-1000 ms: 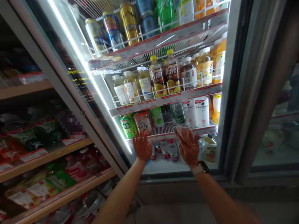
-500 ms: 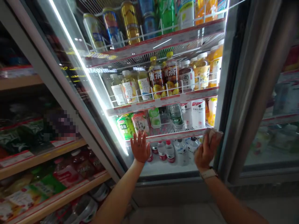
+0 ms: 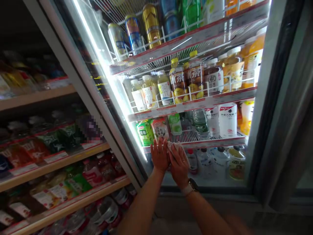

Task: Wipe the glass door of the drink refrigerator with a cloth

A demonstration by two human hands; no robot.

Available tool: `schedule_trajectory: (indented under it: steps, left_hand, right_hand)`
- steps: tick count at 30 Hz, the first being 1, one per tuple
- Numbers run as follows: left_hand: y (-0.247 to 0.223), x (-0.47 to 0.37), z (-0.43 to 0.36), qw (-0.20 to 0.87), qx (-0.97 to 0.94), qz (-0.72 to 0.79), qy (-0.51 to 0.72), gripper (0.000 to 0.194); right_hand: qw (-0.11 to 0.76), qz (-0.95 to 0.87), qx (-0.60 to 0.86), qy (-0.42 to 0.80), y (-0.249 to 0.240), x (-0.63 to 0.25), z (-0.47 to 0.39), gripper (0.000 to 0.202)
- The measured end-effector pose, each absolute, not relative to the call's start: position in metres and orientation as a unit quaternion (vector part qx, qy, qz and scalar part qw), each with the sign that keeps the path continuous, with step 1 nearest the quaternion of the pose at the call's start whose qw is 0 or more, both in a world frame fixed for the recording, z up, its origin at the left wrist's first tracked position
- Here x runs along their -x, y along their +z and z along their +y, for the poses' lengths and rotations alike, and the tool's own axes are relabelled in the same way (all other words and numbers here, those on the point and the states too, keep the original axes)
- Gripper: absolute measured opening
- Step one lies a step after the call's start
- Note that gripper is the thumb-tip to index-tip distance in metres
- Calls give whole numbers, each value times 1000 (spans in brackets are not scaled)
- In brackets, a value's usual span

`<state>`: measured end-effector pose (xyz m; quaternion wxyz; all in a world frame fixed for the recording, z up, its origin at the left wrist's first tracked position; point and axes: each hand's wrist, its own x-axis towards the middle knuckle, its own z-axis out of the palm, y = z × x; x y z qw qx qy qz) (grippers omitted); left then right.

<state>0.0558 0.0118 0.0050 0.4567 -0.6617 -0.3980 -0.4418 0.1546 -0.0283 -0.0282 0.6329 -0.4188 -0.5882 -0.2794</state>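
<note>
Palm forward and fingers spread, my left hand (image 3: pixel 160 157) appears to rest flat on the glass in front of the lit drinks cooler. Right beside it, my right hand (image 3: pixel 179 165) presses a pale cloth (image 3: pixel 176 144), which shows around its fingertips; a watch (image 3: pixel 192 184) is on that wrist. Both hands are at the height of the lowest wire shelf's front edge (image 3: pixel 207 143). Just above them stand a green-labelled bottle (image 3: pixel 144 132) and a reddish-labelled bottle (image 3: pixel 160 127). Whether the hands touch each other is unclear.
Higher cooler shelves hold bottled tea (image 3: pixel 178 83) and drink cans (image 3: pixel 151 26). A bright light strip (image 3: pixel 97 52) runs down the left side. To the left, wooden shelves (image 3: pixel 93 150) carry more bottles. A dark metal door frame (image 3: pixel 274 107) borders the right.
My right hand has swept left with the cloth, from the cooler's right edge to beside my left hand. The left hand stays near the reddish-labelled bottle. The view has shifted.
</note>
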Motion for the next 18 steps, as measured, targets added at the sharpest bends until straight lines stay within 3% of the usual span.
schedule_trajectory:
  steps: [7,18]
  left_hand:
    - [8,-53,8,421,691,-382,-446,59]
    - [10,-54,11,406,691,-364,-475,60]
  right_hand:
    - [549,-635,433,-330,-23,-207,-29,47]
    - [605,-470,553,-327,-50,-380,-35,54]
